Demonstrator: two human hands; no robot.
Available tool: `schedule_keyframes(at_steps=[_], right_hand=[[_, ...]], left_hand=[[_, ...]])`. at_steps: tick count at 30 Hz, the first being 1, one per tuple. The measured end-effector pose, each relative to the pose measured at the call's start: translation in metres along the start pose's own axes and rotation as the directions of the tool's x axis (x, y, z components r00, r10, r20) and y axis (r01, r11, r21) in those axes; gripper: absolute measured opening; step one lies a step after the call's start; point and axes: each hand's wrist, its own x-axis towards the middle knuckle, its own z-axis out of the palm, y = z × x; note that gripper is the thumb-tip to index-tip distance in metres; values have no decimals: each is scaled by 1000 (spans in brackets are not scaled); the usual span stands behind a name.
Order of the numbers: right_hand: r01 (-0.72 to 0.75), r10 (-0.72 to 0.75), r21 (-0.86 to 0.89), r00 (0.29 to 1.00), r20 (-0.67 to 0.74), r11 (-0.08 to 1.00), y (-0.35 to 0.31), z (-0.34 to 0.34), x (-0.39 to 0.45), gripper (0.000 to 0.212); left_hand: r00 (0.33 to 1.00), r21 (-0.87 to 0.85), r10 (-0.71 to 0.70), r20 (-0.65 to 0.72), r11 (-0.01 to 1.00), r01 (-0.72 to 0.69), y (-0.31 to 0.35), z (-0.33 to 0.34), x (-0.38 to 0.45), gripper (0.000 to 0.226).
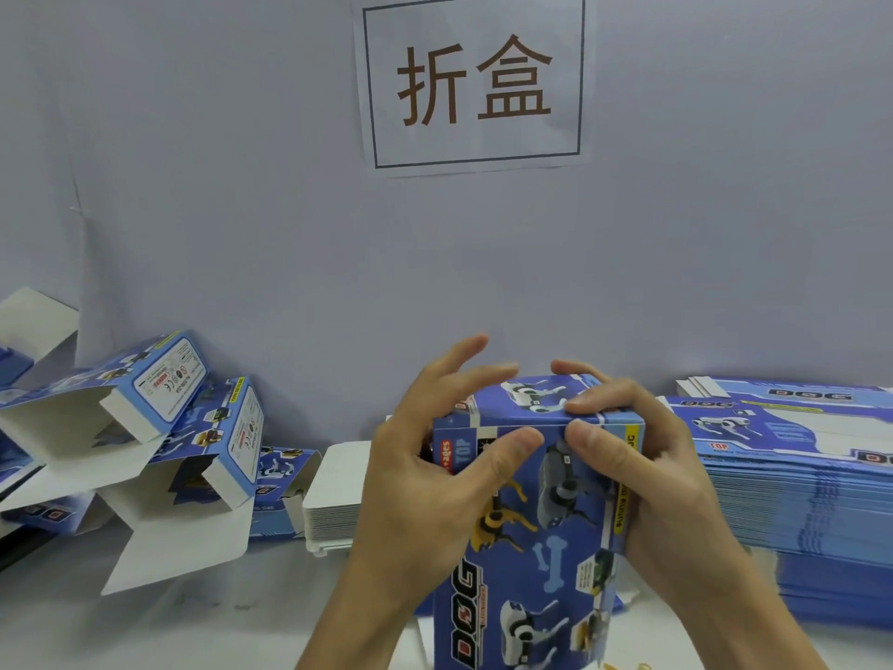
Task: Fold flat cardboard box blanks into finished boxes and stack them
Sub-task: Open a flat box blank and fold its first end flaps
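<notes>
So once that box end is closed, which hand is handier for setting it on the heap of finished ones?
Probably the left hand: the finished boxes lie on its side, while the flat blanks sit by the right hand. Both now hold the box.

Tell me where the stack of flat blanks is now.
In the head view the flat blanks lie stacked on the right, against the wall, just beyond the right hand holding the box.
</notes>
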Motion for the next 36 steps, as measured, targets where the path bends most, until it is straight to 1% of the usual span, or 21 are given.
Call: schedule_keyframes(at_steps=[4, 7, 12, 13, 14, 16, 17, 19, 21, 23, 25, 26, 28, 29, 31, 32, 33, 34, 35, 36], right_hand=[[-14, 14, 27, 1000, 5, 1000, 0, 0, 0, 44], [-3, 3, 8, 1000, -2, 1000, 0, 1, 1, 43], [-46, 46, 35, 999, -2, 998, -3, -1, -1, 43], [-55, 55, 39, 998, -11, 998, -4, -2, -2, 39], [-61, 63, 45, 998, -24, 997, -5, -3, -2, 32], [-59, 65, 86, 995, -69, 995, -6, -6, -2, 10], [-53, 63, 111, 994, -88, 992, -7, -5, -2, 5], [-48, 61, 118, 992, -106, 992, -7, -5, -2, 14], [-59, 71, 118, 992, -100, 991, -6, -3, -1, 7], [-68, 77, 104, 993, -91, 992, -5, -1, -1, 6], [-71, 79, 94, 993, -92, 993, -6, -2, -1, 6], [-71, 79, 92, 993, -88, 993, -5, -3, -1, 7], [-69, 74, 80, 995, -66, 994, -7, -6, -1, 11], [-57, 59, 54, 997, -39, 997, -9, -6, 0, 15], [8, -5, -68, 999, 43, 998, -13, -5, 1, 33], [51, -39, -150, 996, 79, 987, -14, -3, 2, 42], [99, -82, -227, 993, 84, 969, -15, 0, 3, 49], [152, -147, -294, 988, 41, 944, -14, 3, 4, 50], [200, -231, -363, 972, -42, 910, -13, 6, 6, 45], [238, -328, -434, 934, -144, 869, -12, 9, 8, 37]], left_hand=[[1000, -64, -5, -16, 998, 4, 0, 1, 0, 17], [999, -95, -35, -23, 995, 33, -1, 1, 0, 15], [1000, -59, -16, -13, 998, 16, -1, 0, -1, 15], [1000, -58, -19, -2, 998, 19, -1, 0, -1, 17], [1000, -70, -24, 4, 997, 24, 0, -1, -1, 21], [999, -126, -36, 5, 991, 36, 1, -1, -1, 25], [1000, -135, -31, -1, 990, 31, 2, 0, -1, 23], [1000, -126, -12, -2, 992, 12, 3, 1, 0, 13], [1000, -119, -6, -4, 993, 5, 4, 0, 1, 10], [1000, -84, 3, -12, 996, -4, 4, -1, 1, 17], [1000, -86, -9, -15, 996, 7, 4, -2, 0, 18], [1000, -64, -21, -7, 998, 20, 5, -4, 0, 20], [996, 33, -84, 40, 996, 83, 12, -9, 2, 21], [986, 97, -137, 95, 987, 127, 16, -13, 4, 27], [941, 228, -265, 211, 949, 217, 22, -25, 7, 58], [930, 271, -297, 215, 933, 235, 24, -30, 8, 70], [942, 290, -286, 175, 929, 228, 25, -35, 10, 74], [968, 296, -233, 94, 935, 196, 24, -39, 12, 72], [984, 275, -179, -24, 945, 179, 21, -42, 15, 67], [973, 203, -150, -176, 962, 185, 16, -46, 17, 64]])
